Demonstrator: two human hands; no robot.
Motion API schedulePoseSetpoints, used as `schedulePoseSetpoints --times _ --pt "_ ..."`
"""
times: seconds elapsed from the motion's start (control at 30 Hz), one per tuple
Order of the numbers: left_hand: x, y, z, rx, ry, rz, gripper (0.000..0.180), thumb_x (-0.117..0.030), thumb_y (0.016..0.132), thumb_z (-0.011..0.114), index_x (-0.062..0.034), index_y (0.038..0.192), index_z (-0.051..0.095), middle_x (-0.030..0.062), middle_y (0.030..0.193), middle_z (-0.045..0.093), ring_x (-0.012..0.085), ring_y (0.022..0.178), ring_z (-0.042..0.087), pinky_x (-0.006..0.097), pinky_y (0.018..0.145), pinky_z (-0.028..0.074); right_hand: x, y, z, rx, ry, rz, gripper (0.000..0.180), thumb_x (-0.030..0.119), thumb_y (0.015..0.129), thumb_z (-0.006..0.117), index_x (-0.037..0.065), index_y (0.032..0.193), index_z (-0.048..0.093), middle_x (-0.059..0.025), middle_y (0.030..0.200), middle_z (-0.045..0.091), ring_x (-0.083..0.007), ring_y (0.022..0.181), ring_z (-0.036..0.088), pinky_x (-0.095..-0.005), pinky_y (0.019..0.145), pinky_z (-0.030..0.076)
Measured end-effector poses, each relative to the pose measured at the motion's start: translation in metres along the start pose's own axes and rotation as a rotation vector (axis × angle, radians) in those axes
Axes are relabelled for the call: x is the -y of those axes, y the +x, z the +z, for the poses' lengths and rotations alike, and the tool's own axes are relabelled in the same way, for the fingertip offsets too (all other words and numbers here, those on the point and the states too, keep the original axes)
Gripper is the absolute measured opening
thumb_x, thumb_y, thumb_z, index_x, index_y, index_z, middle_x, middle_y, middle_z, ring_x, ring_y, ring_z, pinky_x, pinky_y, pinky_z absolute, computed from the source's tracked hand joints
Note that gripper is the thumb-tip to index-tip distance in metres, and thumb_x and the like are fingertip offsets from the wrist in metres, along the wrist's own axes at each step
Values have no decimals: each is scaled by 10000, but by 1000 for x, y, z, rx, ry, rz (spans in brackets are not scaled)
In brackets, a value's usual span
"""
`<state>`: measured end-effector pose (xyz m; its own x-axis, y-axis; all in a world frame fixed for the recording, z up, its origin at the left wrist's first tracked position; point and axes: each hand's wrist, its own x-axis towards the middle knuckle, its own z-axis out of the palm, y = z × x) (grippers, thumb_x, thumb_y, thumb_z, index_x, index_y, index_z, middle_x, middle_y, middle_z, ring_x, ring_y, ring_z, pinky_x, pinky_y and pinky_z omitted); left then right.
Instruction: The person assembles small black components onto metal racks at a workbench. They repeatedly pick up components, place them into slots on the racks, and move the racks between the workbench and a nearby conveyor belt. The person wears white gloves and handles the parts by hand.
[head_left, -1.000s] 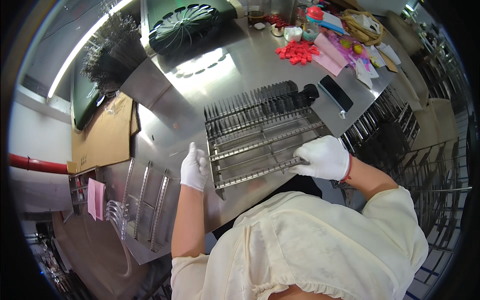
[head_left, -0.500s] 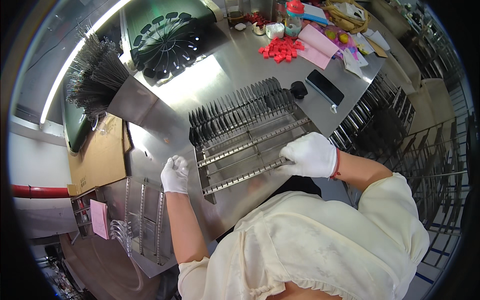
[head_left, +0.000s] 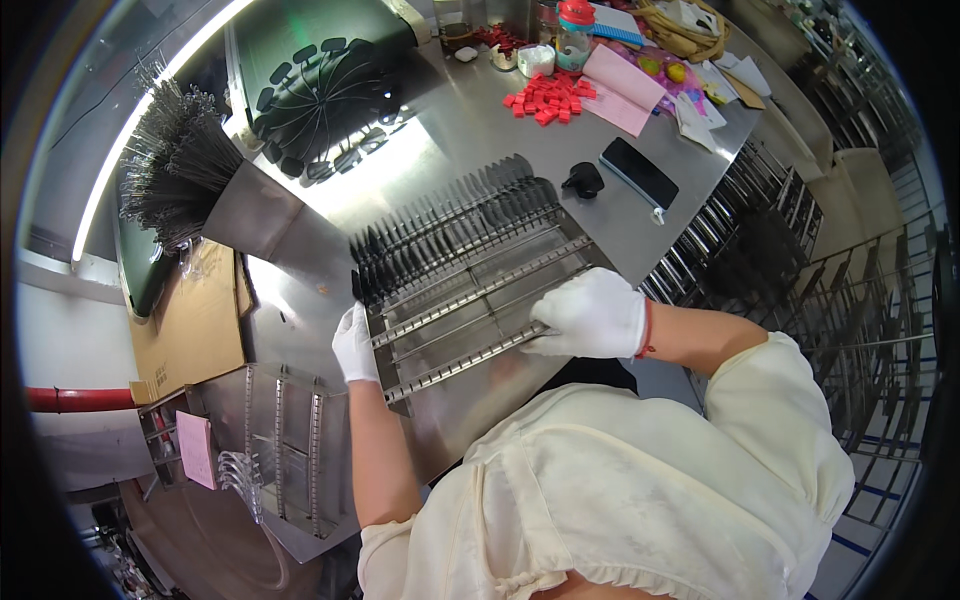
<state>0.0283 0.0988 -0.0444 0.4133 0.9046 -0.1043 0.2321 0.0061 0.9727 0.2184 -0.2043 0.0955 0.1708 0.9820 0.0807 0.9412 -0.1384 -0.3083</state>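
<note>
A slotted metal rack (head_left: pixel 480 300) lies tilted on the steel table before me. Its far side bears a dense row of dark, blade-shaped pieces (head_left: pixel 440 228); their exact kind I cannot make out. The two nearer slotted rails carry none. My right hand (head_left: pixel 592 312), in a white glove, is closed on the near right end of the rack, thumb and fingers at the front rail. My left hand (head_left: pixel 354 345), gloved too, is at the rack's left end with its fingers against the side; some fingertips are hidden. Just beyond the right end stands a small black knob-like object (head_left: pixel 582 181).
A phone (head_left: pixel 640 172), red small blocks (head_left: pixel 550 97) and a bottle (head_left: pixel 575 40) lie farther right. A metal holder (head_left: pixel 254 208) of thin wires stands left, near cardboard (head_left: pixel 188 325). Another slotted rack (head_left: pixel 280 440) sits at lower left. Black pads on wires (head_left: pixel 325 100) lie beyond.
My left hand has come up to the rack's left end, where before it was apart from it. The rack and my right hand have shifted slightly left; the black knob-like object now stands apart from the rack.
</note>
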Motion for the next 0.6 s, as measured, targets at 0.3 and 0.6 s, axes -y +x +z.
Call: schedulePoseSetpoints --times 0.3,0.6 --pt "8 22 -16 -60 375 -4 375 -302 1046 584 48 1026 717 31 788 675 135 666 586 314 638 474 -17 22 59 34 135 31 420 499 909 669 90 857 748 -125 769 706 -328 744 705 -425 680 561" --pt "-1 -5 1 -41 656 61 607 -228 938 653 15 1469 490 185 1227 686 345 1097 672 418 983 501 -144 114 63 -296 1119 599 400 291 981 693 45 1290 632 -21 1054 668 -103 900 606 -269 813 504"
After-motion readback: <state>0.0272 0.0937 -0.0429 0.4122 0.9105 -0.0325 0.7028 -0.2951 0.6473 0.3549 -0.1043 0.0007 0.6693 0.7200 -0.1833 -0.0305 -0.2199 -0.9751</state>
